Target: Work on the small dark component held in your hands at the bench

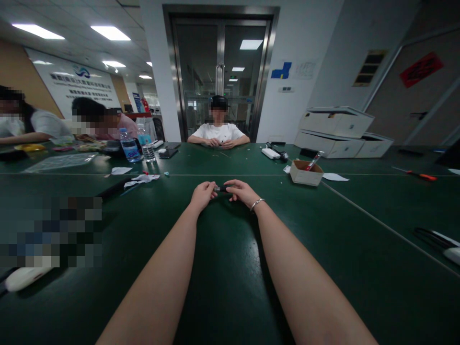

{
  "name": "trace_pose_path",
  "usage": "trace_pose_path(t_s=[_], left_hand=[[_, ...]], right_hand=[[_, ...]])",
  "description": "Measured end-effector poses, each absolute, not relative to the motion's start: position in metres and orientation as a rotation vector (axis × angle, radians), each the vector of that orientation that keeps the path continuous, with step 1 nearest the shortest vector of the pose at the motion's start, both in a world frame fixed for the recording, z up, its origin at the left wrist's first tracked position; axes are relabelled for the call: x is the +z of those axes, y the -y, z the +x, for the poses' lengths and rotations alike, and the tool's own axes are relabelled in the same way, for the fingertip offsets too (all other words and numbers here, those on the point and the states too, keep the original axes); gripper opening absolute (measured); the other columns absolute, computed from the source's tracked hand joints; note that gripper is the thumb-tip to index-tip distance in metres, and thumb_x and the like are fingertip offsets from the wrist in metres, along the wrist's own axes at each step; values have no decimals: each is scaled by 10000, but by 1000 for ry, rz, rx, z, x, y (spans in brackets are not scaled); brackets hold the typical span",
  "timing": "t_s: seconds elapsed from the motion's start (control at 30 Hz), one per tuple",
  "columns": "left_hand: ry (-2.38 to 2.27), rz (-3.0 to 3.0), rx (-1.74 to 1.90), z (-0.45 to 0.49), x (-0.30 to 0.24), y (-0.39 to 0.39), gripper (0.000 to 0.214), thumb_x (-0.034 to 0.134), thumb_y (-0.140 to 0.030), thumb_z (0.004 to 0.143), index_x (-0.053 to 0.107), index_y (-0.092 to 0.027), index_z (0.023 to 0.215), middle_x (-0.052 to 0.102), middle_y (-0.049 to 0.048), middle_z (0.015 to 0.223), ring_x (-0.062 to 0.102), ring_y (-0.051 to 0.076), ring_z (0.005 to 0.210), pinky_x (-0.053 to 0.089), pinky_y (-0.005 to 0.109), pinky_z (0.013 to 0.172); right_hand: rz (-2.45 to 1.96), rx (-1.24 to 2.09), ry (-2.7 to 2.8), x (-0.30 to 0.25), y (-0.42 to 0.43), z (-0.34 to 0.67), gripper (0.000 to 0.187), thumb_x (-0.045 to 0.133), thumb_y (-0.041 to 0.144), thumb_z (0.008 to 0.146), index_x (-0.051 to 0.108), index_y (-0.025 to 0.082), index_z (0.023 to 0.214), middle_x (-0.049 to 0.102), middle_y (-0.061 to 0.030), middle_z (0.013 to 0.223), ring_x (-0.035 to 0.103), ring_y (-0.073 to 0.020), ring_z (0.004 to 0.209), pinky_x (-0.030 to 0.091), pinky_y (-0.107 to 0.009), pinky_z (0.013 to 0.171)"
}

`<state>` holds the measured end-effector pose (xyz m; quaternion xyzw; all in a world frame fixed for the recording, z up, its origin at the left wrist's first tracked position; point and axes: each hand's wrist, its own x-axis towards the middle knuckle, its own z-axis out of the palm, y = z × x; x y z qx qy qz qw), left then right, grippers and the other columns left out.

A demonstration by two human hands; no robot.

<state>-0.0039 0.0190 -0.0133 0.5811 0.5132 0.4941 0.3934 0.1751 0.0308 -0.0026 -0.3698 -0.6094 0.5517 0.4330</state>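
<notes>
Above the green table (226,239), both arms reach straight out and the hands nearly meet. Between them is a small, dark, slim object (223,189) with a shiny metallic end on its left; its exact kind is too small to make out. My left hand (204,195) pinches the metallic end between thumb and fingers. The dark part is gripped in the fingertips of my right hand (242,192), which has a silver bracelet (257,204) at the wrist. The fingers cover some of the object.
Right of my hands stands a small cardboard box (305,177) with a tube in it. Farther right are an orange-handled screwdriver (424,176) and stacked white boxes (332,141). Two water bottles (130,146) and paper scraps (142,179) lie left. A person (219,134) sits opposite.
</notes>
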Motion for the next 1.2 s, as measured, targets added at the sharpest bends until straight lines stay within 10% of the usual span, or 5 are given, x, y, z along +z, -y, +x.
trace_pose_path(t_s=[0.6, 1.2], left_hand=[[-1323, 1574, 1253, -2, -10, -15, 307, 602, -297, 742, 605, -194, 1032, 621, 49, 925, 567, 127, 738, 428, 233, 619], [-1377, 1639, 1161, -3, -14, -18, 322, 476, -462, 807, 589, -163, 847, 649, 40, 743, 565, 133, 660, 406, 249, 610]], right_hand=[[-974, 1376, 1466, -6, -35, 174, 166, 597, 99, 794, 604, 136, 955, 662, 10, 620, 472, -28, 357, 522, -183, 470], [-968, 1364, 1475, -9, -37, 175, 162, 583, 113, 803, 605, 141, 961, 675, -8, 658, 484, -34, 369, 519, -190, 477]])
